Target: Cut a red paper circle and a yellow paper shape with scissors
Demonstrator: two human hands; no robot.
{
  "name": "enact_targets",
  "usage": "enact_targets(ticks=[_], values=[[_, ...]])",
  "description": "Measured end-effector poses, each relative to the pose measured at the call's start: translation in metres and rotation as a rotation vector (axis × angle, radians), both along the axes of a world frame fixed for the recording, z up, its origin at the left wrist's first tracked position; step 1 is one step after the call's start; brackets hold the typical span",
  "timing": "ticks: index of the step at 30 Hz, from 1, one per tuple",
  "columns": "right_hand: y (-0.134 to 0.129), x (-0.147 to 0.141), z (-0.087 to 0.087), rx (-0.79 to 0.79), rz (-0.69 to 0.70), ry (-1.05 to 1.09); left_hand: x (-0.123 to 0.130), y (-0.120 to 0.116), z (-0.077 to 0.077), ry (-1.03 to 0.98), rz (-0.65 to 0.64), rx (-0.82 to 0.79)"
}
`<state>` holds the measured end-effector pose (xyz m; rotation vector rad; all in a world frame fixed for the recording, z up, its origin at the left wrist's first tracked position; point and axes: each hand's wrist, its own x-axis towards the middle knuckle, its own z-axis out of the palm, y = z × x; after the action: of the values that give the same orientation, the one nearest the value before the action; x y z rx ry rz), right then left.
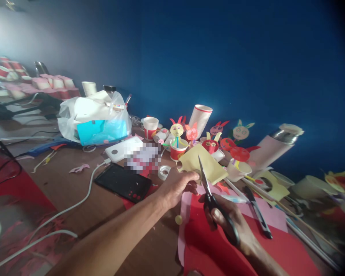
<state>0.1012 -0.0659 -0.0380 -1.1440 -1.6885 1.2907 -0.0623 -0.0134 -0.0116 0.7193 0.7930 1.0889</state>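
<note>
My left hand [176, 188] grips a sheet of yellow paper [202, 163] by its near edge, thumb on top. Black-handled scissors [208, 191] are in my right hand [231, 216], with fingers wrapped through the handles. The blades point up and away, lying across the front of the yellow paper; whether they are parted I cannot tell. Below both hands lie red paper [218, 245] and a pink sheet [276, 216]. A small yellow disc [178, 219] rests on the table near the pink sheet's left edge.
Paper-cup figures with animal faces, such as a yellow one [177, 130], stand along the blue wall. A thermos [276, 147] leans at right. A utility knife [258, 214] lies right of my hand. Leftward are tape [163, 172], a black phone [123, 183], a white charging device [125, 148] and a plastic bag [67, 119].
</note>
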Motion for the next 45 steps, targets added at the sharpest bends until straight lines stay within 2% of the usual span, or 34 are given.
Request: enact_targets(ticks=[7, 38, 45], values=[[0.001, 0.0, -0.002, 0.016, 0.003, 0.009, 0.0, 0.0, -0.001, 0.0, -0.012, 0.0], [0.002, 0.003, 0.007, 0.018, 0.018, -0.078, -0.006, 0.004, 0.002, 0.055, -0.048, -0.014], [0.003, 0.003, 0.006, 0.009, 0.039, -0.08, -0.009, 0.006, 0.002, 0.091, -0.102, 0.043]])
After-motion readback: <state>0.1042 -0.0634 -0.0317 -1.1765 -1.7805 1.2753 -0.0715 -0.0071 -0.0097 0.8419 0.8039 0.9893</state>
